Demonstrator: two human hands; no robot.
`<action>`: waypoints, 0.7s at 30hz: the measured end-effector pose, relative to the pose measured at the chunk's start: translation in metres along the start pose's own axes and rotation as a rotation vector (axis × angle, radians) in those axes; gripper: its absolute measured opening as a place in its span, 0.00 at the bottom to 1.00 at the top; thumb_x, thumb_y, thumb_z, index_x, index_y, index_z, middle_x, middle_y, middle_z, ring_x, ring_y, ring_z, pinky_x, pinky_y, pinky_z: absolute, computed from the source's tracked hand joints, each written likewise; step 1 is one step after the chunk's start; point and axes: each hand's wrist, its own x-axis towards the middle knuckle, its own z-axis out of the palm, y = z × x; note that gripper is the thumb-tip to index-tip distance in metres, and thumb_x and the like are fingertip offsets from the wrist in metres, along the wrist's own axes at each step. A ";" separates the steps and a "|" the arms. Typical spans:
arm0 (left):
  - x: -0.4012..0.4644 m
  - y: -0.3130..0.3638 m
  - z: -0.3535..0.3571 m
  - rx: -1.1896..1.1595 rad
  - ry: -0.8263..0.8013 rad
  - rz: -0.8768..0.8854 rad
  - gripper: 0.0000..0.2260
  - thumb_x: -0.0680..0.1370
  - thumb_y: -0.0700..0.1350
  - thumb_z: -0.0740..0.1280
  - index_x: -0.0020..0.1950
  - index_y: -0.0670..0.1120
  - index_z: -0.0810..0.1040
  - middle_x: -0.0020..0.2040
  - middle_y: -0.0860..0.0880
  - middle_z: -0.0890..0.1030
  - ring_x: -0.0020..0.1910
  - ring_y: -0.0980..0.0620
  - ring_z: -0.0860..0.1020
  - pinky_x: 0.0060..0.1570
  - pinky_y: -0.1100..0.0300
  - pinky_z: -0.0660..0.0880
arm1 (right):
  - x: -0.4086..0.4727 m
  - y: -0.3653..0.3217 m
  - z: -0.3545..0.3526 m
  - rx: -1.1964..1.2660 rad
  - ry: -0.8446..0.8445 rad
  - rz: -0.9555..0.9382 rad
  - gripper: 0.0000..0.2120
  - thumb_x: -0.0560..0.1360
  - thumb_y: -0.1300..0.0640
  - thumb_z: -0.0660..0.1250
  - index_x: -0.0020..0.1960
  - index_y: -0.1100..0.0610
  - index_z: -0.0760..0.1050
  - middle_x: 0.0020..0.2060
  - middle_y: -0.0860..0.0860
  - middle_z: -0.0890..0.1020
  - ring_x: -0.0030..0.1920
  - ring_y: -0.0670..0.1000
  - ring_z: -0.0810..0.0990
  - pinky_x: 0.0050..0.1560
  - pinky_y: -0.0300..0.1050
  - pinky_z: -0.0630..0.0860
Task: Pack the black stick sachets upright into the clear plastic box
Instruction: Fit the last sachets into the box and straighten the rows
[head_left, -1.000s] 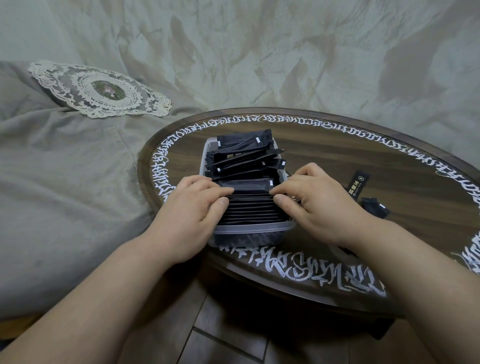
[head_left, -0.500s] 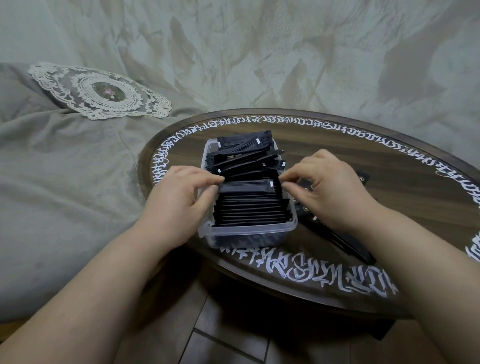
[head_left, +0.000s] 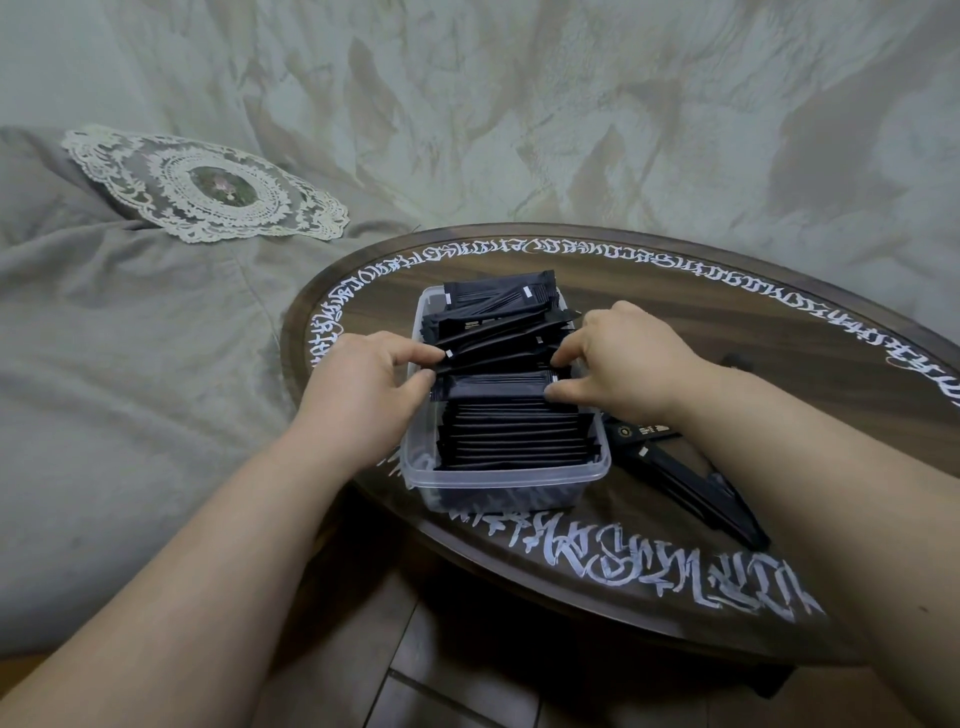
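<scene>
Your left hand (head_left: 363, 395) and right hand (head_left: 623, 369) pinch opposite ends of one sachet bundle (head_left: 496, 384) in the one clear box (head_left: 498, 480); roughly three loose sachets (head_left: 685, 483) lie at 4 o'clock.

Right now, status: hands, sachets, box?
Left hand and right hand pinch a sachet by its ends. Near half of box packed upright, far half jumbled. Loose sachets on table.

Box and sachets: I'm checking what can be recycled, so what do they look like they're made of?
Box: clear, slightly frosted plastic, since the contents show through its wall. Sachets: matte black film, probably plastic or foil laminate, with thin flat edges and little shine.
</scene>
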 end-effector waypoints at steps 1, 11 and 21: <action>0.000 -0.001 0.001 0.005 0.000 0.002 0.09 0.77 0.46 0.68 0.56 0.55 0.82 0.57 0.52 0.81 0.61 0.49 0.73 0.54 0.60 0.67 | 0.001 -0.001 0.001 0.001 -0.002 0.001 0.19 0.73 0.39 0.66 0.58 0.49 0.79 0.40 0.44 0.71 0.52 0.52 0.67 0.46 0.45 0.69; 0.003 -0.001 0.004 -0.068 0.096 0.046 0.15 0.72 0.46 0.74 0.57 0.54 0.78 0.54 0.56 0.76 0.51 0.59 0.72 0.47 0.71 0.64 | -0.011 0.002 -0.002 0.145 0.144 -0.009 0.05 0.73 0.48 0.69 0.41 0.48 0.79 0.34 0.43 0.70 0.47 0.50 0.69 0.43 0.43 0.67; 0.033 0.012 -0.003 0.218 -0.134 0.225 0.28 0.69 0.56 0.75 0.68 0.56 0.73 0.64 0.52 0.74 0.63 0.51 0.70 0.63 0.58 0.65 | -0.005 0.003 0.001 0.099 0.252 0.045 0.07 0.74 0.49 0.67 0.42 0.51 0.80 0.39 0.46 0.73 0.49 0.51 0.71 0.45 0.45 0.72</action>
